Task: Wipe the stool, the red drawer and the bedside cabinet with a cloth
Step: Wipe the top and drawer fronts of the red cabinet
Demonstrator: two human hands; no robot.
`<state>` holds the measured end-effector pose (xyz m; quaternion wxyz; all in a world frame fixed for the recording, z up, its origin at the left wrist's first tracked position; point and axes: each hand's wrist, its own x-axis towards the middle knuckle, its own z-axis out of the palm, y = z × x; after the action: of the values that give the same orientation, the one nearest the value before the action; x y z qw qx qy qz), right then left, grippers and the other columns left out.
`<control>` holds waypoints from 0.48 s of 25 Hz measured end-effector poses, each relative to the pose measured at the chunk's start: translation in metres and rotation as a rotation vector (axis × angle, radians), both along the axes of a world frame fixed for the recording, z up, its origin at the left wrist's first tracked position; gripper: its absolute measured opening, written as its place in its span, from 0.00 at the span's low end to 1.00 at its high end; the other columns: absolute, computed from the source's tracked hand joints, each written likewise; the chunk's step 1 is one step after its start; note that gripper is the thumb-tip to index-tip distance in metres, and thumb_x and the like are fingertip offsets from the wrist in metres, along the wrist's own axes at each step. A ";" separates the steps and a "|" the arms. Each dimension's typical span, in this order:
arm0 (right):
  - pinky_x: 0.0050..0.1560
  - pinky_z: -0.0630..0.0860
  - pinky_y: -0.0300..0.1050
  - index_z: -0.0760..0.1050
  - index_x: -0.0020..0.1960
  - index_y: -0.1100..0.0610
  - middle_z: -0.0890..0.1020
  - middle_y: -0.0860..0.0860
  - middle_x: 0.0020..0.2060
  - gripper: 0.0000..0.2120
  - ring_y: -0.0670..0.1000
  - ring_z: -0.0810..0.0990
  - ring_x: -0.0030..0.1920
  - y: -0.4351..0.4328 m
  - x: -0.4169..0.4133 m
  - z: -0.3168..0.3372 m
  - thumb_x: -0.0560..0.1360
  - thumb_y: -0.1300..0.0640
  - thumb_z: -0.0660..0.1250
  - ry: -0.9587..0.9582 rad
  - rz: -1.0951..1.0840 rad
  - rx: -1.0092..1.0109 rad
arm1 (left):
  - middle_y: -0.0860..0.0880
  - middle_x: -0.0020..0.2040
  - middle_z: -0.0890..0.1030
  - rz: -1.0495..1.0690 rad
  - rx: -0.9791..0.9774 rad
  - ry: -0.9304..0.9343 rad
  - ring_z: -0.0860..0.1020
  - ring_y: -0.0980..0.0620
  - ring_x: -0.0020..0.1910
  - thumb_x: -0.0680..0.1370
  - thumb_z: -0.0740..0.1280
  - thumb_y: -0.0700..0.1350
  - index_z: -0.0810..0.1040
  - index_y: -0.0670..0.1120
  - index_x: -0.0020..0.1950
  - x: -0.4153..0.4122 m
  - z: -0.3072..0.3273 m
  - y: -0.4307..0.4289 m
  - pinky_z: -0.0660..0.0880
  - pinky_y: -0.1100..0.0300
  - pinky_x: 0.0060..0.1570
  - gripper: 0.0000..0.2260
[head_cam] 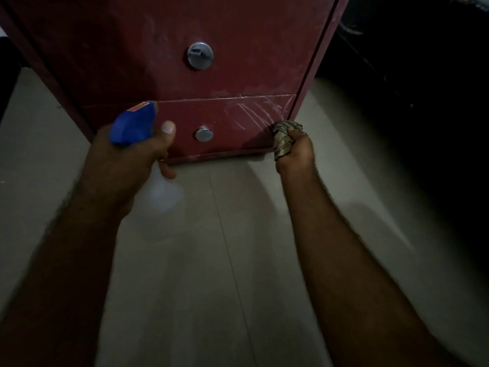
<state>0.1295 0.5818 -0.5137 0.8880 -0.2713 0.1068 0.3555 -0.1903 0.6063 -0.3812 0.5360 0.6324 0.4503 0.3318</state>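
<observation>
Nearest, over the pale floor (211,260), the left grip (127,160) curls round a spray bottle (132,125). Beyond it the red drawer (219,117), lowest in the cabinet (251,35), shows wet streaks at its right. There the right grip (295,152) clutches the cloth (284,136): soft, light, probably best held wadded.

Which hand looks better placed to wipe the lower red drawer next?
The right hand. It grips the bunched cloth at the right end of the lower drawer, just below the smeared streaks. The left hand is busy holding the spray bottle.
</observation>
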 end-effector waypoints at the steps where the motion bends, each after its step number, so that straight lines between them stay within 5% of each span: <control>1: 0.41 0.83 0.41 0.74 0.62 0.65 0.78 0.57 0.44 0.14 0.54 0.79 0.40 0.000 0.000 0.001 0.80 0.74 0.57 0.009 0.000 0.012 | 0.44 0.43 0.80 -0.009 0.007 -0.002 0.82 0.52 0.31 0.78 0.71 0.55 0.78 0.60 0.60 -0.001 0.002 -0.002 0.79 0.42 0.56 0.12; 3: 0.43 0.82 0.40 0.75 0.57 0.65 0.78 0.57 0.44 0.12 0.54 0.78 0.40 0.001 0.001 0.004 0.80 0.73 0.56 0.014 0.008 0.009 | 0.43 0.43 0.79 -0.017 0.014 -0.014 0.82 0.52 0.31 0.78 0.71 0.55 0.78 0.67 0.50 -0.001 0.003 -0.003 0.77 0.39 0.60 0.06; 5: 0.44 0.82 0.40 0.75 0.51 0.64 0.77 0.56 0.42 0.11 0.53 0.77 0.40 0.001 0.003 0.010 0.80 0.73 0.55 0.001 0.032 0.034 | 0.42 0.44 0.79 -0.006 0.031 -0.012 0.82 0.51 0.31 0.78 0.71 0.55 0.78 0.69 0.51 -0.001 0.003 -0.003 0.77 0.38 0.60 0.07; 8: 0.37 0.80 0.38 0.74 0.47 0.63 0.75 0.54 0.39 0.12 0.51 0.75 0.37 0.003 0.004 0.021 0.80 0.73 0.55 -0.013 0.030 0.035 | 0.44 0.42 0.80 0.017 0.020 -0.001 0.83 0.51 0.31 0.78 0.71 0.55 0.80 0.54 0.59 -0.003 0.001 -0.002 0.77 0.36 0.60 0.11; 12: 0.34 0.78 0.37 0.73 0.46 0.62 0.74 0.54 0.39 0.11 0.50 0.75 0.33 0.005 0.008 0.028 0.80 0.73 0.55 -0.038 0.032 0.041 | 0.44 0.41 0.80 0.011 0.000 0.004 0.83 0.50 0.31 0.77 0.72 0.57 0.80 0.61 0.40 -0.001 0.002 -0.003 0.76 0.33 0.59 0.06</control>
<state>0.1379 0.5865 -0.4860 0.8895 -0.2616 0.0784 0.3663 -0.1915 0.6036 -0.3796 0.5333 0.6305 0.4548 0.3334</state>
